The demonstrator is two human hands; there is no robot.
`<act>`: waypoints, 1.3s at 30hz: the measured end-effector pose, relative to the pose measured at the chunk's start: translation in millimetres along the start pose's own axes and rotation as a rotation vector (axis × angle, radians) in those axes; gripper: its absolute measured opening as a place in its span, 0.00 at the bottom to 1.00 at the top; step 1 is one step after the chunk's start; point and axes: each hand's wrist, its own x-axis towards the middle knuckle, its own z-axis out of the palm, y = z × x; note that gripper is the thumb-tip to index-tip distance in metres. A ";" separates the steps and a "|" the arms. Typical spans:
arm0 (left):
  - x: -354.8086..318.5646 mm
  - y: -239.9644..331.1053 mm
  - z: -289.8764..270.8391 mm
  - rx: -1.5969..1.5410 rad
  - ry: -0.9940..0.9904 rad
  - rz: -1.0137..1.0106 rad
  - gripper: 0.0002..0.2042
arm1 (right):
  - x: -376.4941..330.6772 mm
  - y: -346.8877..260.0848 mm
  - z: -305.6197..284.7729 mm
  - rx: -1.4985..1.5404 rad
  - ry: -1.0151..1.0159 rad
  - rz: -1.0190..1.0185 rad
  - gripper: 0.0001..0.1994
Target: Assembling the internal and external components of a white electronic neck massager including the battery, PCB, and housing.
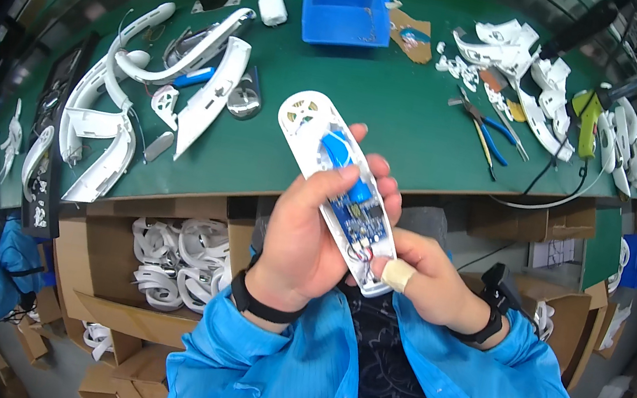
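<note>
White shell point(312, 146) is in my hands, open side up, on my side of the blue bin point(340, 12). Left hand point(312, 227): thumb laid over the blue piece point(337, 149), fingers wrapped round the shell from behind. Right hand point(437, 289): taped thumb and forefinger pinching the near end by the red wires point(367, 252); can't tell if a wire's caught too. Circuit board point(361, 218) sits inside. Reads to me as wire tucking; next move wants steady left grip, light right fingertips, wires clear of the rim. Pliers point(470, 108) right of bin, untouched. Curved white parts point(216, 95) left of it.
</note>
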 end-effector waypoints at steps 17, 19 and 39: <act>-19.2 12.2 -9.0 0.215 -0.125 0.162 0.35 | 67.3 -85.6 31.6 -1.054 0.304 -0.595 0.12; -19.2 11.2 -5.7 0.275 -0.049 0.164 0.37 | 69.7 -81.3 30.2 -1.082 0.277 -0.677 0.11; -8.3 -23.9 12.8 0.398 0.139 0.076 0.29 | 33.5 -65.5 2.0 -0.848 0.330 -0.733 0.08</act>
